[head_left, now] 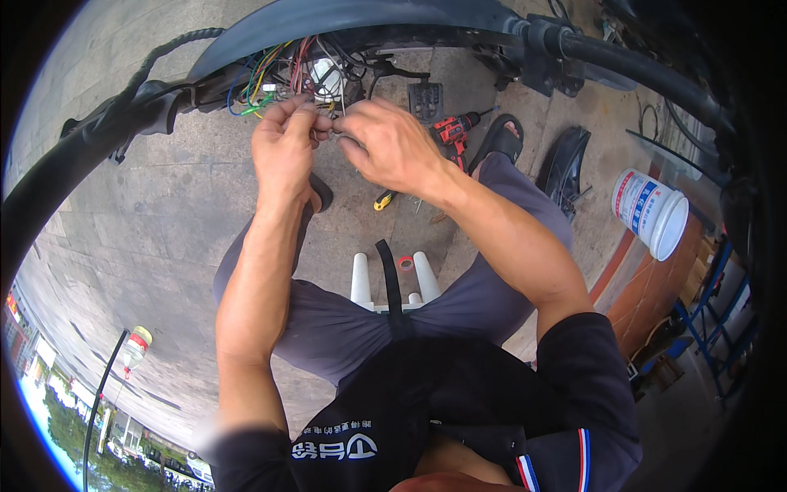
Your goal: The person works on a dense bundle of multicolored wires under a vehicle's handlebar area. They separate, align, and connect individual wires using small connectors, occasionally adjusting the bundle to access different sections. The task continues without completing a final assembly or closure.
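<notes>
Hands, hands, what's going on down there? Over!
Left hand, right hand: close together beside coloured wires. Grip unclear. Red drill on ground, not blocking.

White bucket [636, 203], right; red tape roll [402, 264] between white stool legs [361, 279].

Thin red, yellow, green and blue wires [300, 61], loosely tangled, curving.

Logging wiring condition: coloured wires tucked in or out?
Out: the coloured wires spill exposed beside the dark curved panel.
</notes>
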The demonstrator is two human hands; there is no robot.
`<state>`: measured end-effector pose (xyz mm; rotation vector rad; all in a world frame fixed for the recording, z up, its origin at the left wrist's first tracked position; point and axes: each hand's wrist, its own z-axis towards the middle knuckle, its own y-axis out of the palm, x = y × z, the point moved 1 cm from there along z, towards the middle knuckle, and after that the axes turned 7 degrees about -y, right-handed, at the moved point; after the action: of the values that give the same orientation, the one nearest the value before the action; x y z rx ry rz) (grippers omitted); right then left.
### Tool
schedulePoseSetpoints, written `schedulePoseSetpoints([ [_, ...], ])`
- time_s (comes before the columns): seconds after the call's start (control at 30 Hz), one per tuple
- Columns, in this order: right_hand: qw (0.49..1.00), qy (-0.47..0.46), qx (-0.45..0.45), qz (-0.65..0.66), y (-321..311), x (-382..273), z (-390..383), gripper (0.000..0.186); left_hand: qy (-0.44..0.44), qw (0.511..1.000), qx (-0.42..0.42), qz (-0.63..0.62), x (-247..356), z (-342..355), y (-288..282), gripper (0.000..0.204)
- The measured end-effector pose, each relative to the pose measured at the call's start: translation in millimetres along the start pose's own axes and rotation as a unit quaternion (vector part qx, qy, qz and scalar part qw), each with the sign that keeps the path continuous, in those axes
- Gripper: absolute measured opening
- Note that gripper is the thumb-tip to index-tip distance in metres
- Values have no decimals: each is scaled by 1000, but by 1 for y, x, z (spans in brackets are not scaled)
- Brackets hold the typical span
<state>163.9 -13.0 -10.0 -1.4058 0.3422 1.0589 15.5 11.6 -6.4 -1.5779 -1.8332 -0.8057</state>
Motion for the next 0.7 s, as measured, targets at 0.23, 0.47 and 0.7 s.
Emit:
schedulePoseSetpoints([
  [0.23, 966, 77, 138, 207, -1, 1, -2, 12, -20, 1000, 6, 4, -4, 1, -3, 22],
  [0.47, 825, 269, 147, 475, 3, 17, 1, 21, -34, 999, 4, -3, -14, 2, -6, 23],
  [0.7, 781, 384, 134, 474, 8, 26, 3, 17, -56, 998, -15, -39, -22, 2, -7, 26],
])
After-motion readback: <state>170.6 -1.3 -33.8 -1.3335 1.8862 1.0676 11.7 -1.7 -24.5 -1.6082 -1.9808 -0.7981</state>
